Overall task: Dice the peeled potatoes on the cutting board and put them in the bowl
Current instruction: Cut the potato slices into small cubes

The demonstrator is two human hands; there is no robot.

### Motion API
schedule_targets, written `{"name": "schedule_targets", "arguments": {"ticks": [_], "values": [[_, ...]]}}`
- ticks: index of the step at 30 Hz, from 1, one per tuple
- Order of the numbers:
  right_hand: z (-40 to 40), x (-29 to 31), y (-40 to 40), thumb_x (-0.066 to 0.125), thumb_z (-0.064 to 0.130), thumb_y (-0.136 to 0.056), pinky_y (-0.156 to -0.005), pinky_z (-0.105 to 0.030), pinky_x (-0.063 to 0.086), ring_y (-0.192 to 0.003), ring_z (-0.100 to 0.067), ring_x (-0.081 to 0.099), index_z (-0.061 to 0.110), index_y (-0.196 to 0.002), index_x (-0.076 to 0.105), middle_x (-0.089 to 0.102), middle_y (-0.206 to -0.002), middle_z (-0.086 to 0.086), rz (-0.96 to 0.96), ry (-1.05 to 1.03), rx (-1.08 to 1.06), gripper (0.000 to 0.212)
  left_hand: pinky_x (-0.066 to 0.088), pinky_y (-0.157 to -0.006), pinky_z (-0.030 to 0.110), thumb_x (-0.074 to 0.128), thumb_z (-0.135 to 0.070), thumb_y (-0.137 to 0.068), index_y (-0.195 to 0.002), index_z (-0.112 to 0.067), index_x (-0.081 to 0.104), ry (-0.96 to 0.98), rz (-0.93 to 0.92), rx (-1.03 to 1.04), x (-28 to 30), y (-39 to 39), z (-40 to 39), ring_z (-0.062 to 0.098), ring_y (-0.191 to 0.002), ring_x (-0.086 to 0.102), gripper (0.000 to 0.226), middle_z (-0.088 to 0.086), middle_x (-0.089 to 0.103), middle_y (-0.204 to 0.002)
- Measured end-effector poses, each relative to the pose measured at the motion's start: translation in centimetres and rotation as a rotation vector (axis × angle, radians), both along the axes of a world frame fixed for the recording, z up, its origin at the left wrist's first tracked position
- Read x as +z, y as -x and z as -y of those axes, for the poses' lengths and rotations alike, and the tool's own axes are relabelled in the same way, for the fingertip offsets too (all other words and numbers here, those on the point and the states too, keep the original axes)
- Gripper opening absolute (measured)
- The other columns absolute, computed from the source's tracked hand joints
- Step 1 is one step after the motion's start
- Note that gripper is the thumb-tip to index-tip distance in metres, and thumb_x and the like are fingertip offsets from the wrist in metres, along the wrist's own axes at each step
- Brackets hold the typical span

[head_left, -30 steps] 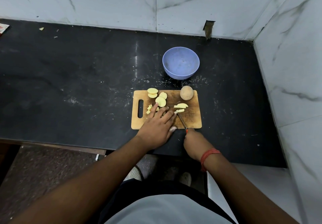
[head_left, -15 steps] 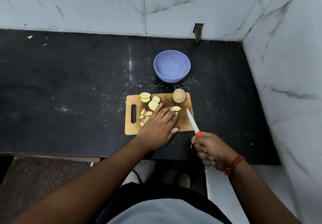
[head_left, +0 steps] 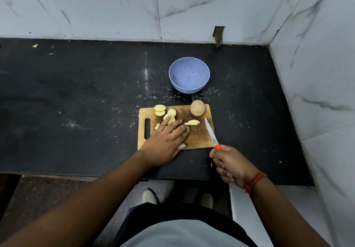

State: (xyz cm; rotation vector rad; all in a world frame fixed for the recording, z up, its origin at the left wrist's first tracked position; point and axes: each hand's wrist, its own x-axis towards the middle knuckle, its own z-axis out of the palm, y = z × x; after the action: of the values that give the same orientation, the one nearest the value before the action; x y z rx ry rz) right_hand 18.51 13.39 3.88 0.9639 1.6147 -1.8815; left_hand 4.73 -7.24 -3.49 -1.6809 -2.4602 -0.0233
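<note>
Lying flat with fingers straight on pale yellow potato slices (head_left: 169, 116) atop rectangular wooden cutting board (head_left: 199, 137): left hand (head_left: 165, 143). Gripping orange-handled white-bladed knife (head_left: 211, 132) off board's near right corner: right hand (head_left: 228, 162). Whole round potato (head_left: 197, 108) at far right corner; lavender plastic bowl (head_left: 189, 75) just beyond.

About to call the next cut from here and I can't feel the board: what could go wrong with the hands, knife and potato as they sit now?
The left hand lies flat over the potato slices, fingers straight, so a returning knife could nick a fingertip. The whole potato sits loose at the cutting board's far corner and might roll off. The bowl is apart from the board, so carried dice could drop on the counter.
</note>
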Motion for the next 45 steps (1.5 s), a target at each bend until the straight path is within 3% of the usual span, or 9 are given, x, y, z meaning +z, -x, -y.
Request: {"name": "schedule_targets", "arguments": {"ticks": [5,11,14,17,20,23,30,38,45], "values": [[0.3,0.3,1.1,0.042,0.012,-0.095,-0.038,-0.013,0.023,-0.031,-0.012,0.026,0.008,-0.092,0.051,0.035,-0.051,-0.001,0.001,-0.029,0.032,0.011,0.009,-0.124,0.056,0.032,-0.048,-0.107,-0.153,-0.015,0.041,0.078,-0.02,-0.035,-0.1,-0.4,-1.0,0.03,-0.153,0.02,0.057,0.007,0.039,-0.159],[-0.1,0.5,1.1,0.04,0.013,-0.096,-0.038,-0.015,0.023,-0.032,-0.012,0.028,0.01,-0.088,0.052,0.036,-0.051,-0.001,0.013,-0.1,0.078,0.015,0.012,-0.12,0.065,0.036,-0.049,-0.105,-0.145,-0.02,0.053,0.086,-0.035,-0.017,0.2,1.3,1.8,0.032,-0.151,0.025,0.052,0.006,0.047,-0.153],[0.0,-0.1,1.2,0.041,0.016,-0.094,-0.038,-0.016,0.023,-0.035,-0.012,0.029,0.011,-0.09,0.053,0.036,-0.053,0.0,0.062,-0.175,0.107,0.014,0.012,-0.121,0.063,0.036,-0.053,-0.105,-0.149,-0.018,0.047,0.06,0.0,0.016,0.5,1.0,1.2,0.032,-0.152,0.022,0.057,0.011,0.041,-0.157],[0.2,-1.0,1.3,0.043,0.022,-0.092,-0.043,-0.026,0.03,-0.043,-0.015,0.039,0.013,-0.09,0.056,0.043,-0.058,-0.002,0.078,-0.365,0.208,0.016,0.009,-0.123,0.059,0.028,-0.058,-0.104,-0.153,-0.013,0.041,0.085,0.044,0.133,0.5,0.2,-0.7,0.029,-0.154,0.016,0.067,0.011,0.04,-0.158],[0.1,-1.3,1.5,0.043,0.024,-0.097,-0.055,-0.028,0.038,-0.061,-0.016,0.051,0.018,-0.087,0.055,0.055,-0.073,-0.003,0.048,-0.617,0.365,0.017,0.007,-0.124,0.057,0.026,-0.058,-0.104,-0.15,-0.008,0.044,0.109,0.057,0.201,0.2,-0.4,-1.7,0.028,-0.153,0.021,0.07,0.01,0.047,-0.152],[0.0,-1.0,1.9,0.039,0.024,-0.099,-0.058,-0.028,0.039,-0.068,-0.016,0.052,0.018,-0.095,0.053,0.055,-0.079,-0.003,0.038,-0.702,0.436,0.016,0.008,-0.124,0.056,0.029,-0.055,-0.104,-0.146,-0.008,0.049,0.068,0.072,0.197,-0.1,-0.5,-1.6,0.026,-0.149,0.029,0.066,0.008,0.052,-0.147],[0.5,-1.3,3.3,0.037,0.021,-0.099,-0.056,-0.026,0.039,-0.07,-0.016,0.055,0.012,-0.121,0.053,0.056,-0.088,-0.005,0.053,-0.788,0.45,0.029,0.012,-0.123,0.058,0.033,-0.052,-0.104,-0.144,-0.011,0.052,0.016,0.106,0.158,0.1,-0.4,-1.7,0.026,-0.144,0.037,0.06,0.004,0.055,-0.14],[1.5,-1.8,1.4,0.035,0.02,-0.101,-0.064,-0.029,0.041,-0.078,-0.022,0.058,0.008,-0.111,0.052,0.058,-0.089,-0.007,0.022,-0.904,0.568,0.023,0.012,-0.123,0.058,0.032,-0.051,-0.103,-0.145,-0.011,0.052,0.005,0.107,0.174,-0.4,-1.0,-1.6,0.027,-0.142,0.038,0.061,0.005,0.054,-0.141],[2.3,-1.9,2.1,0.04,0.009,-0.096,-0.068,-0.029,0.041,-0.084,-0.026,0.058,0.002,-0.118,0.048,0.062,-0.107,-0.017,0.103,-0.909,0.617,0.024,0.011,-0.124,0.057,0.033,-0.048,-0.104,-0.142,-0.01,0.054,-0.01,0.124,0.167,-0.5,-0.8,-1.7,0.026,-0.14,0.039,0.058,0.004,0.055,-0.139]]}}
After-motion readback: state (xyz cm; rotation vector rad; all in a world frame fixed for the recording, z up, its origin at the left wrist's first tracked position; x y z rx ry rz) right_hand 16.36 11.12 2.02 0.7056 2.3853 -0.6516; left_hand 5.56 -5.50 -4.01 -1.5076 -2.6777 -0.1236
